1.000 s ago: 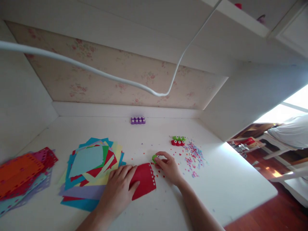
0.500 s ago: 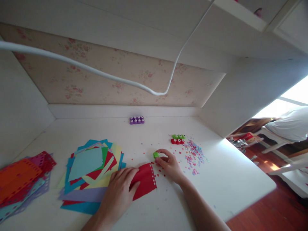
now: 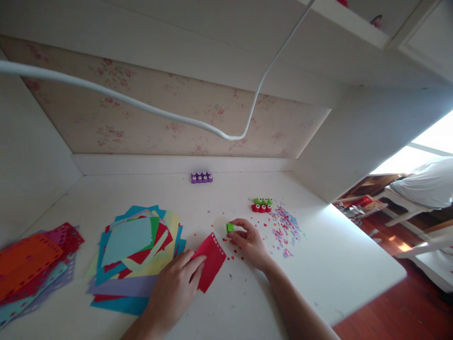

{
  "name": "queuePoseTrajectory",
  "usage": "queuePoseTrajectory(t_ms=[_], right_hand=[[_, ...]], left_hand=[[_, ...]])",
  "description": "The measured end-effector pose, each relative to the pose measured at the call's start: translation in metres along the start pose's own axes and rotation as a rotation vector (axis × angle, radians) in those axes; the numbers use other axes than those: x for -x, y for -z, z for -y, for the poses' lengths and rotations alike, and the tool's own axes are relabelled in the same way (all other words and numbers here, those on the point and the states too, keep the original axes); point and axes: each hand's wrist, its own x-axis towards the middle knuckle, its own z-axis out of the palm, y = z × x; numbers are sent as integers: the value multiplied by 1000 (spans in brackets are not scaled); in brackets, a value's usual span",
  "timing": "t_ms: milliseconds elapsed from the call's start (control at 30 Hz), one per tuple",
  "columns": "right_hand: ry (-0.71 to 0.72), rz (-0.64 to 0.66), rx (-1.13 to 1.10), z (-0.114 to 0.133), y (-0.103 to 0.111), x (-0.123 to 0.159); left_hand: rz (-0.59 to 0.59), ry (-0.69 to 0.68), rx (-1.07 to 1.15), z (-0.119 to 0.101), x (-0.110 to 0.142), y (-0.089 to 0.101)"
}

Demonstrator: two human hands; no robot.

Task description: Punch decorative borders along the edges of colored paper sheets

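A sheet of red paper (image 3: 211,264) with a row of small holes along one edge is held in my left hand (image 3: 179,278), its fingers closed on the near-left side. My right hand (image 3: 250,242) pinches a small green craft punch (image 3: 230,228) between thumb and fingers, just beyond the paper's punched edge. Paper and punch are apart. Small red cut-outs (image 3: 236,252) lie on the table between the paper and my right hand.
Coloured paper (image 3: 129,241) is piled left of my left hand, with punched sheets (image 3: 28,264) farther left. Purple punches (image 3: 201,177) stand near the back; green and red punches (image 3: 262,205) sit beside scattered confetti (image 3: 286,226). A white cable (image 3: 170,114) hangs across the view.
My left hand has turned the red paper, so its punched edge now slants and its far corner points up toward the back. The right hand with the green punch has stayed nearly still.
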Motion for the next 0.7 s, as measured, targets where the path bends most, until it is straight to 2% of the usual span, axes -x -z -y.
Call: queuePoseTrajectory(t_ms=[133, 333, 567, 700], right_hand=[[16, -4, -7, -2, -1, 0], [42, 15, 81, -7, -3, 1], [146, 17, 214, -8, -6, 3], [180, 19, 243, -7, -6, 4]], left_hand=[[-66, 29, 96, 0, -3, 3], [-126, 164, 322, 0, -9, 3], [-152, 303, 382, 4, -12, 5], [-163, 326, 377, 4, -12, 7]])
